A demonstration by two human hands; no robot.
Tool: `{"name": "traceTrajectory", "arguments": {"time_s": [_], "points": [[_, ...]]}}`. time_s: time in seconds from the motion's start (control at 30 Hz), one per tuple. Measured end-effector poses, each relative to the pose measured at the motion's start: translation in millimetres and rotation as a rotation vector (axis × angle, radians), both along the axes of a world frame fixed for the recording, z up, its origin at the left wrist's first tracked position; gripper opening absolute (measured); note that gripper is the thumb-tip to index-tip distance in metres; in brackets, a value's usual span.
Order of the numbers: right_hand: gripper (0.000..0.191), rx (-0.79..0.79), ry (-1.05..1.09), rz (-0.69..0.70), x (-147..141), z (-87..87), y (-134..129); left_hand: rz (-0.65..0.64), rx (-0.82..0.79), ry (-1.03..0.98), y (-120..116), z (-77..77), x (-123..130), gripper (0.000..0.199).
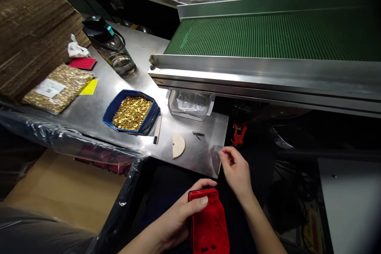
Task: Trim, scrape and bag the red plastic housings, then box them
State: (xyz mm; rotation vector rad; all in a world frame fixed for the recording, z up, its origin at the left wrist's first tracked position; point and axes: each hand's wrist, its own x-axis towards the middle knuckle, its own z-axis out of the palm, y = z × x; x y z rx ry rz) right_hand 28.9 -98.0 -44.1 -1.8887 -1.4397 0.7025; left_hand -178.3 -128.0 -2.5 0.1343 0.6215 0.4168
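My left hand (181, 210) is closed around a red plastic shell (210, 222) with a dark outer edge, its thumb lying over the near rim. The shell's hollow inside faces up, and slots show towards its lower end. To the right, apart from the shell, my right hand (236, 168) has its fingers curled in a pinch beside the table corner. Whatever those fingertips may hold is too small or hidden to make out. On the metal table (196, 160) nearby are a pale half-round piece (178, 145) and a small dark metal tool (198, 135).
A blue tray (107, 116) holds many small gold pieces, with a bottle (114, 53) behind it. Left are a bag of gold pieces (64, 87) and stacked cardboard (32, 27). A green conveyor (253, 37) spans the back right. A plastic-lined carton (59, 186) stands lower left.
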Motion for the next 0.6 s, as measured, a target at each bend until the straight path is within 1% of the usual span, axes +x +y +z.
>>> {"name": "traceTrajectory", "arguments": {"time_s": [0.07,0.13,0.2,0.23,0.3,0.4,0.5,0.6], "points": [[0.021,-0.009,-0.027,0.096,-8.7,-13.5,34.5,-0.012,0.043,-0.024,-0.9,-0.5,-3.4,0.066],[0.024,-0.029,-0.063,0.157,-18.4,-27.8,64.2,-0.033,0.082,-0.065,-3.2,-2.8,-6.8,0.080],[0.028,-0.058,-0.098,0.192,-26.0,-41.0,83.6,-0.052,0.104,-0.100,-5.8,-5.3,-9.9,0.090],[0.027,-0.073,-0.112,0.204,-28.3,-46.3,88.6,-0.055,0.104,-0.110,-7.0,-6.3,-11.3,0.092],[0.022,-0.095,-0.128,0.210,-29.7,-53.3,89.5,-0.049,0.088,-0.109,-8.8,-7.6,-13.6,0.094],[0.022,-0.126,-0.113,0.193,-24.9,-55.3,75.0,-0.016,0.062,-0.084,-10.5,-8.7,-15.1,0.099],[0.017,-0.185,-0.085,0.232,-14.8,-50.7,55.4,-0.010,0.047,-0.062,-11.5,-9.8,-14.5,0.102],[0.011,-0.226,-0.053,0.272,-2.4,-38.0,38.1,-0.019,0.036,-0.030,-12.4,-9.8,-13.3,0.105]]}}
